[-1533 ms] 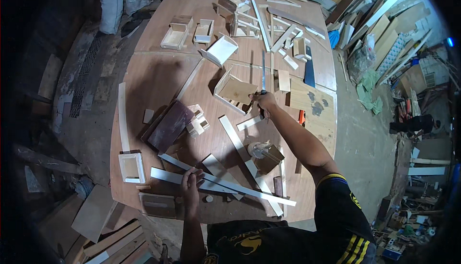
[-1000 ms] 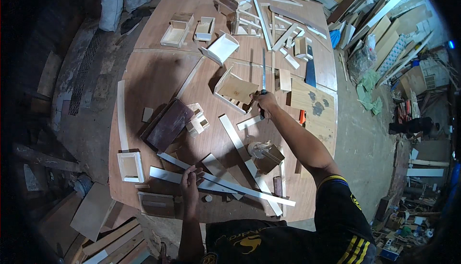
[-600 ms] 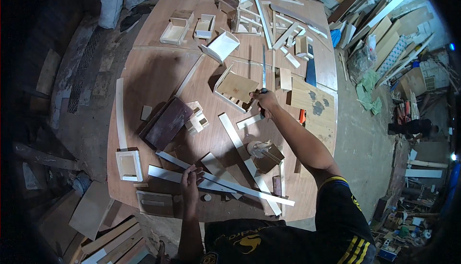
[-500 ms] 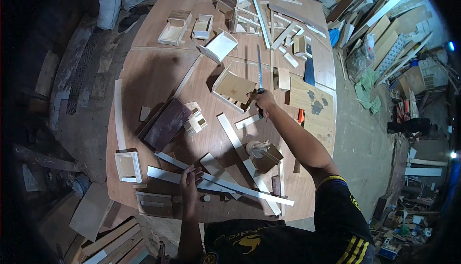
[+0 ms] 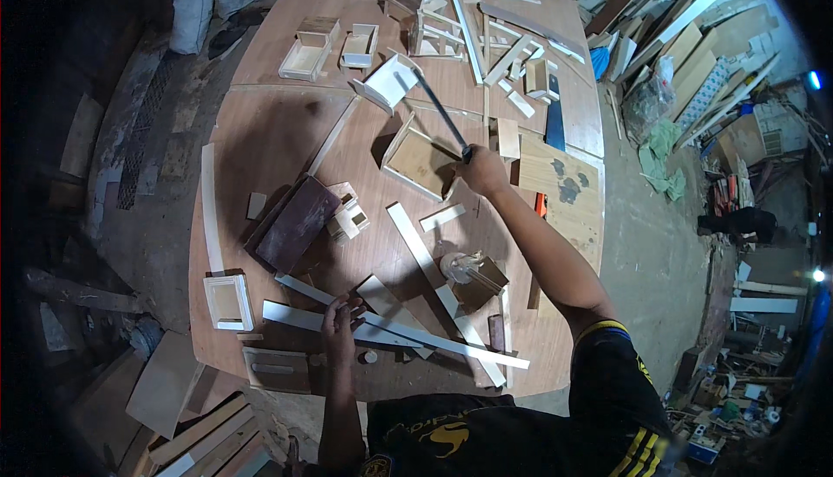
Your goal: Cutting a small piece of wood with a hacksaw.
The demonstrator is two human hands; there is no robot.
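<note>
Rod (image 5: 441,115) (thin, dark) sits clenched in my right hand (image 5: 482,170) at frame centre, beside a wooden box (image 5: 420,162); my left hand (image 5: 340,329) presses flat on white strips (image 5: 382,331), lower centre.

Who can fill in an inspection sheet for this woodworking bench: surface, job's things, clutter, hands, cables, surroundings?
Surface: brown plywood table, crowded with cut wood.
Job's things: long dark tool in the right hand, beside a shallow wooden tray; pale wooden strips under the left hand.
Clutter: small open wooden boxes, dark board, small frame, loose slats at the far end.
Hands: right closed on the tool; left with fingers spread, pressing the strips.
Cables: nothing seen.
Surroundings: stacked boards and scraps on the floor at right, offcuts at lower left.
</note>
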